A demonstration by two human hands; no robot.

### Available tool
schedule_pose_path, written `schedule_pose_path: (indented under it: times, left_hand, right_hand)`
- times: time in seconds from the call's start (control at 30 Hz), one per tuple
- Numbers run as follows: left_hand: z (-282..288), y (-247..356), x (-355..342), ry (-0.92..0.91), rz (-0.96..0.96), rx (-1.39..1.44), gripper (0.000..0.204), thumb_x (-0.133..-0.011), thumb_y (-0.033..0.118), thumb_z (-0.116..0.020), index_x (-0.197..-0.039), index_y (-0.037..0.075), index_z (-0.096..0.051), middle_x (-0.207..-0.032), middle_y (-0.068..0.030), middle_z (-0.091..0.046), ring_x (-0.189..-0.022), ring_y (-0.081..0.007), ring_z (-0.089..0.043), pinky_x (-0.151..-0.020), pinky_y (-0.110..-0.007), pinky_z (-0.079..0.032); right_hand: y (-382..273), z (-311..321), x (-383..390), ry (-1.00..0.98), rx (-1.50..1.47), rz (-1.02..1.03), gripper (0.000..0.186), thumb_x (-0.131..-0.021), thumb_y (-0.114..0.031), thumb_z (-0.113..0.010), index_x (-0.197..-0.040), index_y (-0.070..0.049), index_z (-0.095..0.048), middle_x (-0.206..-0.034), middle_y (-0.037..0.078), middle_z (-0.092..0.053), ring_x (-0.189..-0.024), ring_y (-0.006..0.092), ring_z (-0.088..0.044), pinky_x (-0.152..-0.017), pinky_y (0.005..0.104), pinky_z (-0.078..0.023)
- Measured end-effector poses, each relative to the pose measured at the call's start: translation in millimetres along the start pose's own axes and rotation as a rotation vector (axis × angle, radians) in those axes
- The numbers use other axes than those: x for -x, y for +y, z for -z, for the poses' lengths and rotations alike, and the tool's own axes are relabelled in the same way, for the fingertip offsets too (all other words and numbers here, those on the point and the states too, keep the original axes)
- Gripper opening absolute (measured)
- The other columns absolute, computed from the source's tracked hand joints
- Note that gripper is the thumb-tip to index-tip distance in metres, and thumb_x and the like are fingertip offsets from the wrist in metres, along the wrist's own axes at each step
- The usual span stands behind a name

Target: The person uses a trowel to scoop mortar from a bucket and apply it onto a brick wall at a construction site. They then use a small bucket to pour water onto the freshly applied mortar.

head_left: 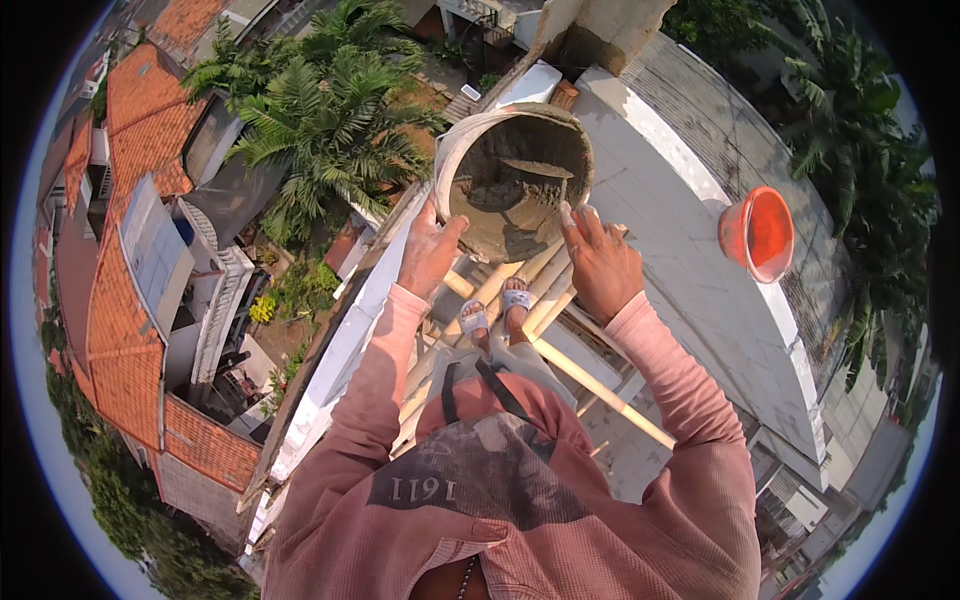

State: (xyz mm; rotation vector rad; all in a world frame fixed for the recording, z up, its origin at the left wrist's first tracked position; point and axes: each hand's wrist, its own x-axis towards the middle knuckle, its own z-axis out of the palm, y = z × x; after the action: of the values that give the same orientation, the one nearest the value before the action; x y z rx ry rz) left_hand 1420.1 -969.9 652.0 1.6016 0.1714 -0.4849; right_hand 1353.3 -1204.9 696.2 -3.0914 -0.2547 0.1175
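Observation:
A mortar-crusted bucket (450, 170) is tipped toward me, with wet grey mortar (495, 225) coating its inside. My left hand (430, 248) is closed on the near left side of the bucket, thumb in front and the other fingers hidden behind it. At the near right rim, my right hand (605, 262) is closed around the handle end of a trowel, mostly covered by the fingers. The mortar-smeared trowel blade (538, 169) lies inside the bucket.
My sandalled feet (495, 312) stand on bamboo poles (600, 392), high above ground. A narrow wall (335, 370) runs along the left; a pale slab (670, 200) curves along the right, bearing an orange bucket (757, 238). Tiled roofs (125, 310) and palms (320, 120) lie below.

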Motion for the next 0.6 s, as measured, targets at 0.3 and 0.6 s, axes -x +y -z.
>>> schedule_pose_path:
  times: [0.3,0.6]
  left_hand:
    - [0,-17,-7,-0.014,-0.074,0.031,0.067,-0.084,0.013,-0.060,-0.144,-0.003,-0.036,-0.131,-0.0186,-0.055,-0.116,-0.0253,-0.054,-0.102,-0.032,-0.040]
    - [-23,16,14,0.055,-0.330,-0.399,0.066,-0.085,0.002,-0.049,-0.149,0.011,-0.034,-0.149,-0.0157,-0.041,-0.139,-0.0290,-0.038,-0.112,-0.034,-0.031]
  right_hand:
    - [6,-19,8,-0.029,-0.020,0.044,0.040,-0.087,-0.012,-0.054,-0.126,-0.006,-0.054,-0.120,0.011,-0.055,-0.092,0.0326,-0.065,-0.062,0.0426,-0.058]
    - [-1,26,-47,-0.054,0.023,-0.143,0.025,-0.091,-0.015,-0.052,-0.111,-0.002,-0.060,-0.110,0.015,-0.060,-0.073,0.0316,-0.068,-0.060,0.0459,-0.055]
